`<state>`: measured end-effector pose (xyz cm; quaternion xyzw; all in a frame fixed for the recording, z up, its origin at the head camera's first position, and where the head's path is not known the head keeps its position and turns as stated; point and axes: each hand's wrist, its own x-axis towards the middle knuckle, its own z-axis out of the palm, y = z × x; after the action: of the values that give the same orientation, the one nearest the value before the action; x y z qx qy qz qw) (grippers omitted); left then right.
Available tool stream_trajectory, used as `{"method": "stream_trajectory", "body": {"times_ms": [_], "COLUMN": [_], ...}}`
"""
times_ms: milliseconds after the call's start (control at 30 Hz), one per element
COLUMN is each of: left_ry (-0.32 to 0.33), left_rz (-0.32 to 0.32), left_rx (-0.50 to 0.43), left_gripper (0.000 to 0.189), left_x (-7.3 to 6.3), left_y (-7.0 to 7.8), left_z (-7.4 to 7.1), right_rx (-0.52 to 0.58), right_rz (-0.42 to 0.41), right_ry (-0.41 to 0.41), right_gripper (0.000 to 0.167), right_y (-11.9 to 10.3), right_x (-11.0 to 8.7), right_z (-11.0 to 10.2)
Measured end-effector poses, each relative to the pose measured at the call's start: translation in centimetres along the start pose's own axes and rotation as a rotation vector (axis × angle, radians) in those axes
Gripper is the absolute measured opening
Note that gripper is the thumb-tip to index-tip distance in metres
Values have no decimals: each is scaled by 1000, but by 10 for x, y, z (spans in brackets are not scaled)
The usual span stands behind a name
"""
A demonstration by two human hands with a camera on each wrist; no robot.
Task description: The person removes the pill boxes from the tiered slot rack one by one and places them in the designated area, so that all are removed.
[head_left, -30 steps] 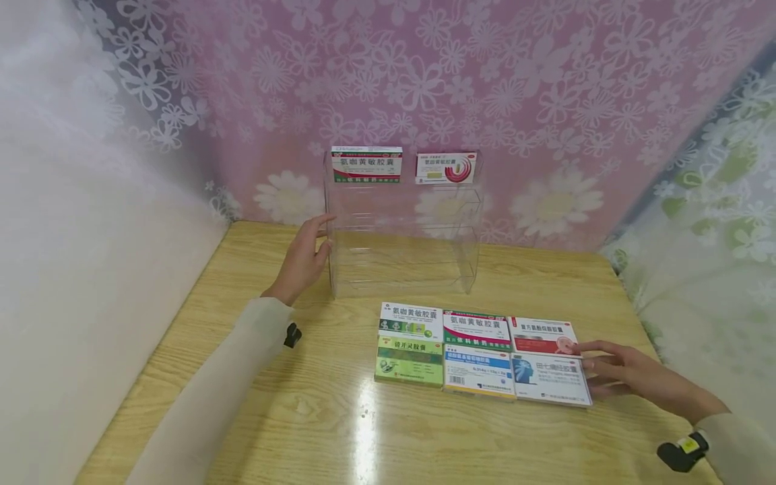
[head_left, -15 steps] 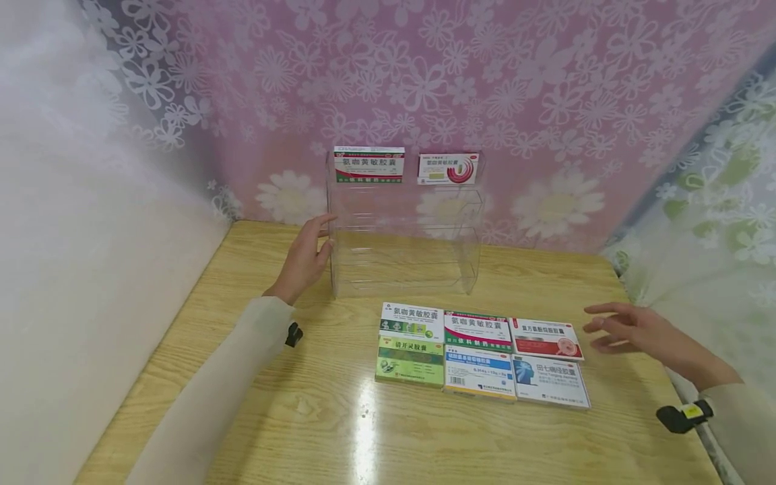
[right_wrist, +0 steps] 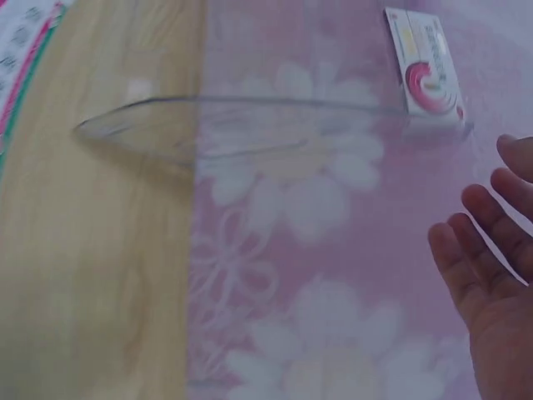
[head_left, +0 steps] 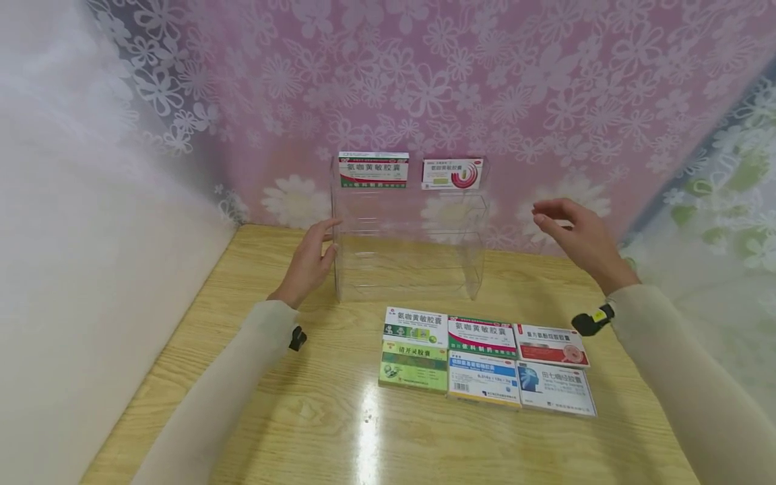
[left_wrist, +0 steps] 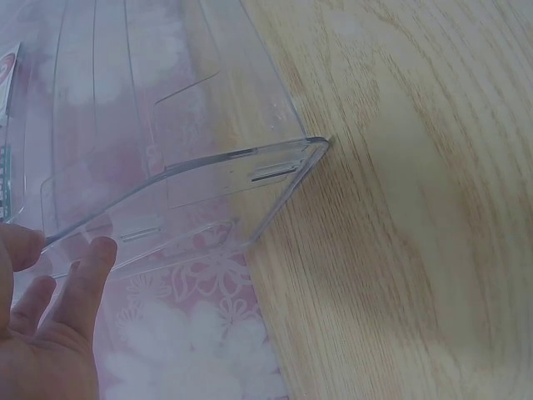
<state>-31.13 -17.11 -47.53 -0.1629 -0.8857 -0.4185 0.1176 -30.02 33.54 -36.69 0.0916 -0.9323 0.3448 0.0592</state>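
Observation:
A clear plastic tiered rack [head_left: 412, 293] stands at the back of the table. At its left side rests my left hand [head_left: 309, 265], thumb by the front edge and fairly straight fingers against the side panel, as the left wrist view also shows. My right hand [head_left: 583, 236] is raised right of the rack, apart from it, fingers loosely bent with nothing in them. On the top tier stand a green-and-red medicine box [head_left: 373, 171] and, to its right, a white medicine box with a pink ring design [head_left: 452, 174].
Several medicine boxes lie in two rows in front of the rack, including a light green one [head_left: 413, 366], a blue-and-white one [head_left: 483, 379] and a red-and-white one [head_left: 552, 345]. A floral curtain [head_left: 424, 74] hangs behind the wooden table [head_left: 291, 417].
My right hand has left the boxes at the right, drawn back, then risen up and left toward the rack. My left hand stays at the rack's side. The view has shifted slightly.

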Motion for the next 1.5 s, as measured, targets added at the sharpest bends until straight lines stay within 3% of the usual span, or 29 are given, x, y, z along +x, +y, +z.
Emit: {"method": "stream_trajectory", "body": {"times_ms": [133,233,333,467,633,833,1067,1300,1500], "left_ry": [-3,-9,-4,-1,-9,10,10,13,21], "left_rz": [-8,-12,-10,-3,-4,14,12,14,20], "left_rx": [-8,-12,-6,-8,-13,-9,-1,-2,6], "left_gripper": [54,55,55,55,55,55,54,54,54], "left_x": [-1,-1,-2,-3,-3,-1,-1,-1,0], "left_y": [1,2,3,3,1,-1,-1,1,-1], "left_z": [1,3,4,6,7,6,5,2,0], "right_rx": [15,-62,-158,-237,-323,-384,-448,-255,-117], "right_rz": [-49,-125,-204,-227,-240,-335,-235,-268,-320], "right_ry": [14,5,-14,-70,-93,33,35,118,216], "right_gripper": [64,63,63,67,72,49,34,34,38], "right_y": [-36,-58,-72,-79,-80,-89,-104,-115,-123], "right_x": [37,62,82,100,106,111,117,116,98], "right_z": [13,23,31,42,58,60,54,50,29]}}
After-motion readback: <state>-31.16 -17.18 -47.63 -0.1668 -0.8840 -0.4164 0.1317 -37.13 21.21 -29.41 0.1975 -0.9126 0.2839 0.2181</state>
